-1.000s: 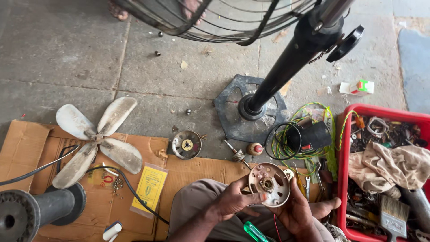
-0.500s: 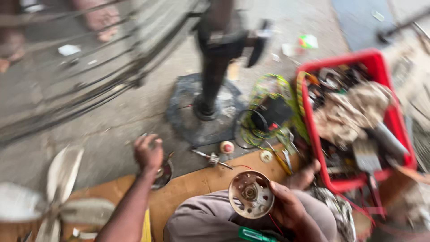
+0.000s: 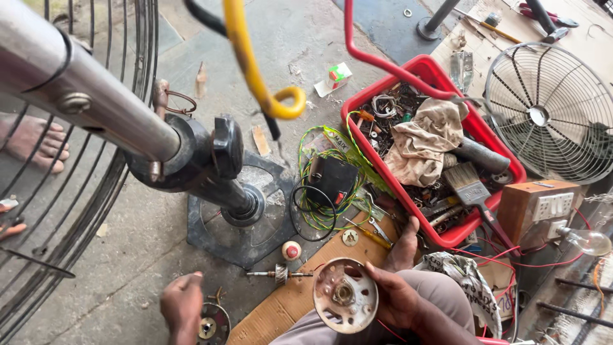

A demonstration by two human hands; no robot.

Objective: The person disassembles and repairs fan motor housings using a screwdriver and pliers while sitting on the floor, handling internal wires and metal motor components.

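Observation:
My right hand (image 3: 397,298) grips a round, pale metal motor cover (image 3: 345,295) by its right edge, holding it over my lap with its inner face up. My left hand (image 3: 181,304) is down on the concrete floor at the lower left. Its bent fingers rest at the rim of a small round metal part with a brass centre (image 3: 212,323); I cannot see whether they grip it. A rotor shaft (image 3: 278,275) and a red-and-white knob (image 3: 292,250) lie between the two hands, at the edge of a cardboard sheet (image 3: 300,300).
A pedestal fan's pole and square base (image 3: 255,246) stand ahead, its wire guard (image 3: 76,255) at left. A red crate (image 3: 461,234) of tools and rags, a black box with coiled wires (image 3: 335,180), a second fan guard (image 3: 550,110) and a wooden switch box (image 3: 537,211) lie at right. Someone's bare foot (image 3: 32,144) is far left.
The view has swung right and closer. My left hand let go of the cover and reached down left to the small round part; my right hand still holds the cover.

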